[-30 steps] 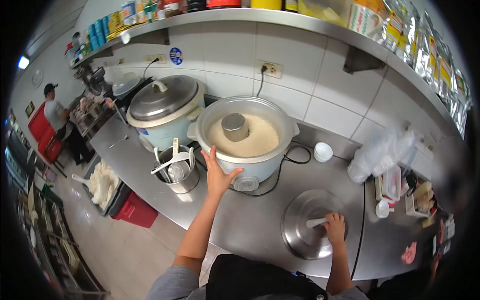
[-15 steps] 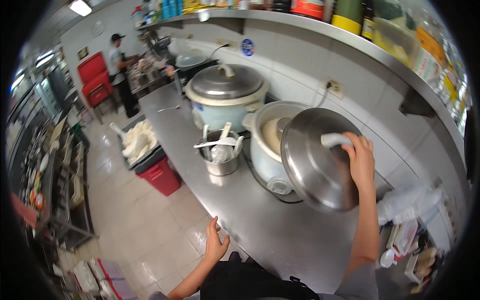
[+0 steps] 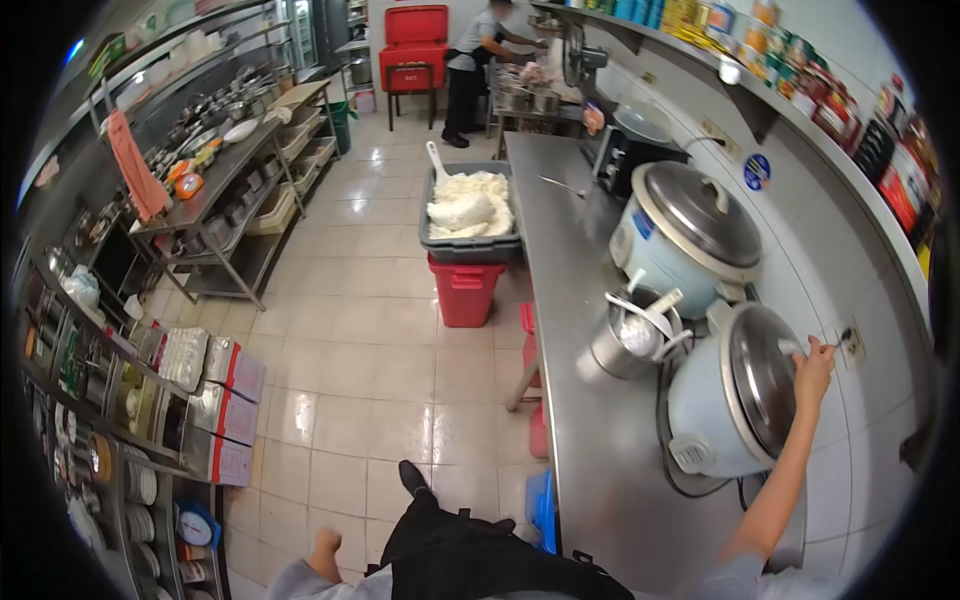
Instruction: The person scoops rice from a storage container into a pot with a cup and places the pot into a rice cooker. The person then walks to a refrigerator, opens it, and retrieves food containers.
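My right hand [image 3: 815,372] is at the white handle of a round steel lid [image 3: 762,375], with its fingers curled around the handle's far end. The lid rests on the nearer pale-blue rice cooker [image 3: 705,405] and covers its opening. My left hand [image 3: 326,545] hangs low over the floor, away from the counter; it is small and blurred, so its fingers are unclear. Beside the cooker stands a steel pot [image 3: 622,350] holding several white ladles or scoops. A second lidded rice cooker [image 3: 665,250] sits farther along.
The steel counter [image 3: 600,440] runs along my right under a stocked shelf. A grey tub [image 3: 470,247] of white food with a scoop sits on a red bin [image 3: 466,295]. Racks and stacked boxes [image 3: 233,415] line the left. A person [image 3: 475,60] works at the back.
The lid has gone from being held tilted beside the nearer cooker to resting on it. My view has turned left, and my left hand has dropped away from the counter edge.
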The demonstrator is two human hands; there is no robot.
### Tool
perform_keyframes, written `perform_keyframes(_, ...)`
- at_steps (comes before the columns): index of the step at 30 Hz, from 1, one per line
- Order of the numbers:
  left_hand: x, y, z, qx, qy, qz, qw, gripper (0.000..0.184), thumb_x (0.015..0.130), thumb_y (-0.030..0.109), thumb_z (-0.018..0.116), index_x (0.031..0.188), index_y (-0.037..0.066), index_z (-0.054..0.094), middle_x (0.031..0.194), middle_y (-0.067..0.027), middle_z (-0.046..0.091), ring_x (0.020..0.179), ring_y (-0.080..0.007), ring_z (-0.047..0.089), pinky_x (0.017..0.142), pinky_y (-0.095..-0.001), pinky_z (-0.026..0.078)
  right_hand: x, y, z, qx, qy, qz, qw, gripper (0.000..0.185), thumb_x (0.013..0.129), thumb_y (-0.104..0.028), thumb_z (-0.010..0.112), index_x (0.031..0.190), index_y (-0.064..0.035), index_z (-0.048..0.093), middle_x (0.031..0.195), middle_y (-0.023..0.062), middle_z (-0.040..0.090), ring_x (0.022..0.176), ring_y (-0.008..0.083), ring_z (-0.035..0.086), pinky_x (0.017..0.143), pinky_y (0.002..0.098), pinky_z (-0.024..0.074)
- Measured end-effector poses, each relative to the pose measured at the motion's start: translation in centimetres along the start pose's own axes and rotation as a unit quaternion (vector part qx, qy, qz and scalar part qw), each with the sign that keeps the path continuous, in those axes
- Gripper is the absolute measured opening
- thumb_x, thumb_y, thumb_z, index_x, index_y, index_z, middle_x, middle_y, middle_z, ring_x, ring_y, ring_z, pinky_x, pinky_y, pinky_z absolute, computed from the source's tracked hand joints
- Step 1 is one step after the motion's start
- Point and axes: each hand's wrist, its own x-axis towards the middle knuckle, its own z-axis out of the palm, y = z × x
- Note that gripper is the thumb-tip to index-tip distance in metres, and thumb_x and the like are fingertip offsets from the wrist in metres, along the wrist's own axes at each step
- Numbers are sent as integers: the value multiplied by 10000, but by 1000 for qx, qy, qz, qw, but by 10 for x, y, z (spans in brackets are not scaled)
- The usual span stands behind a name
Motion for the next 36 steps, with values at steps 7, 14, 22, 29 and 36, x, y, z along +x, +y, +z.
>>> perform_keyframes(7,7,-52,-34,-128,-4,-106,986,271,671,117,590,917,77,699,931,-210,669,885,-359,647,798,-389,521,-126,-326,-36,500,-31,-220,837,164,668,66,561,640,-42,441,607,80,439,567,224,435,562,346,380)
perform_keyframes(14,123,-2,-104,-321,73,13,944,343,657,45,664,999,59,646,842,-136,678,792,-229,673,723,-345,547,-368,-510,147,183,-362,-636,656,476,723,-155,697,1181,-88,585,1205,240,564,1158,380,513,975,411,418)
perform_keyframes(22,291,80,-282,-444,23,49,894,326,792,55,605,1112,18,554,827,-99,660,723,-178,662,588,-311,531,-375,-494,295,210,-771,-219,560,365,849,-293,597,1138,-69,588,1057,126,640,953,321,617,814,426,510)
perform_keyframes(29,387,82,-349,-372,61,42,925,305,794,81,614,1092,27,580,815,-117,679,693,-178,666,562,-292,518,-322,-611,389,309,-751,197,548,207,921,-189,546,1092,-74,549,909,117,612,716,245,621,635,369,552)
perform_keyframes(36,333,7,-322,-564,33,-212,797,219,835,108,560,988,-43,601,657,-152,626,525,-227,618,421,-322,466,-223,-837,406,630,-595,356,349,629,869,-443,616,1284,-42,367,1075,160,549,845,260,588,634,389,552)
